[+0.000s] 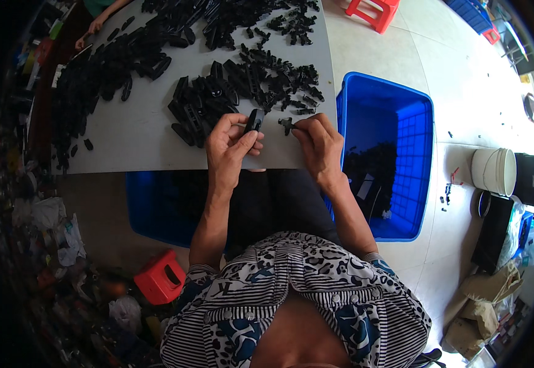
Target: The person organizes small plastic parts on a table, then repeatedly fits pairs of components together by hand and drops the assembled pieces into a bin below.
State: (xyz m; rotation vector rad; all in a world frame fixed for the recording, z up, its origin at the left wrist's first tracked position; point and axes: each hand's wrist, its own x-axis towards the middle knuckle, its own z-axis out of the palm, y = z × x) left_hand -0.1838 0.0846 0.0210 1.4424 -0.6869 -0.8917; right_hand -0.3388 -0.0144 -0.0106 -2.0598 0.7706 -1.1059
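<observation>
Above the table's near edge, my left hand (229, 142) is closed around an elongated black plastic housing (254, 121), which it holds upright between thumb and fingers. My right hand (320, 142) pinches a small black plastic clip-like piece (286, 126) by its right end. A short gap separates the two parts. Just beyond my left hand lies a heap of similar black housings (188, 107). Loose small black clip pieces (285, 83) are spread on the table beyond my right hand. What the pieces are exactly is too small to tell.
The pale table (156, 144) carries more black parts at the back and left. Another person's hand (95, 26) is at its far left. A blue crate (415, 153) with dark contents stands right of the table; another blue crate (156, 205) sits underneath. A red stool (160, 277) stands at lower left.
</observation>
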